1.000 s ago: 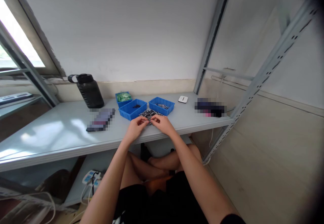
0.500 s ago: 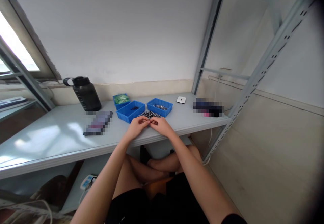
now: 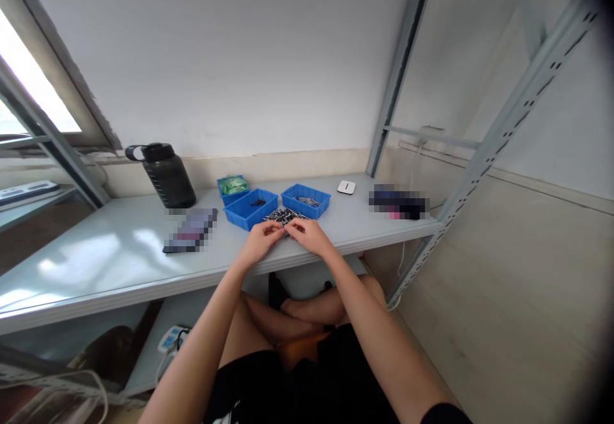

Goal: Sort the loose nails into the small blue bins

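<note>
A heap of small dark and silver metal pieces, screw-like in shape (image 3: 283, 215), lies on the grey shelf top (image 3: 230, 256). My left hand (image 3: 261, 240) and my right hand (image 3: 307, 235) meet at the near side of this heap, fingertips almost touching. Both hands are closed in a pinch; what sits between the fingers is too small to make out. Behind the heap, the left blue bin (image 3: 244, 218) holds a few dark pieces. In the right blue bin (image 3: 319, 205) lie several silver pieces.
A smaller blue bin (image 3: 221, 188) with green-and-white packets stands at the back. Left of it are a dark water bottle (image 3: 169, 178) and a blurred flat item (image 3: 192, 231). To the right lie a white square device (image 3: 346, 187) and a blurred dark object (image 3: 398, 203). A metal upright (image 3: 400, 72) rises behind.
The view has shifted slightly, so everything sits a little further right. My right fingers have moved slightly at the heap's edge; both hands stay close together.
</note>
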Available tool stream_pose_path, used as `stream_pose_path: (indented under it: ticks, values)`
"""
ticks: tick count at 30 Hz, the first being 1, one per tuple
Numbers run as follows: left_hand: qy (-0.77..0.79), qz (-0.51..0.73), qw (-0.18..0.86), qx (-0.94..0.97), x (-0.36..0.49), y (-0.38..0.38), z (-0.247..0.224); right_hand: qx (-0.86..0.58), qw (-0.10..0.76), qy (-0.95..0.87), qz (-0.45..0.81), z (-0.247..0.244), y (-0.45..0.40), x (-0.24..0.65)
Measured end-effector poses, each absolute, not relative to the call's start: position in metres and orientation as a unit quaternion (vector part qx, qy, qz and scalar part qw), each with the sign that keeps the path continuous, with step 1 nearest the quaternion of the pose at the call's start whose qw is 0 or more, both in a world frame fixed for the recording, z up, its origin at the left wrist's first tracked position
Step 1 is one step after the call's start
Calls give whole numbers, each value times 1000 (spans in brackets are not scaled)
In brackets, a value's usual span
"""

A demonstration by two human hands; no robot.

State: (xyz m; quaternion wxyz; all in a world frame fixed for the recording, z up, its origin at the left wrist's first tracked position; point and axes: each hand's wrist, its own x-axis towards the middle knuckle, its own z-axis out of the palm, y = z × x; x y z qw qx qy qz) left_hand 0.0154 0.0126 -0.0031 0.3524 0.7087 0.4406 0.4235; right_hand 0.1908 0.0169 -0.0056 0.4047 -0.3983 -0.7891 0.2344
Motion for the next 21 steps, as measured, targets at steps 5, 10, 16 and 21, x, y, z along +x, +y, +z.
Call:
stream_pose_path:
  ticks: [5,10,16,21]
  values:
    - [426,409,340,732,16,13,-4,-416,394,-792,213,-5,16,190]
    - [423,398,345,737,17,11,-3,-423,391,-792,201,-8,19,190]
    - [432,390,341,739,16,11,-3,-431,407,-778,210,-10,20,189]
    - [445,388,322,740,16,11,-3,-421,418,-775,217,-10,21,190]
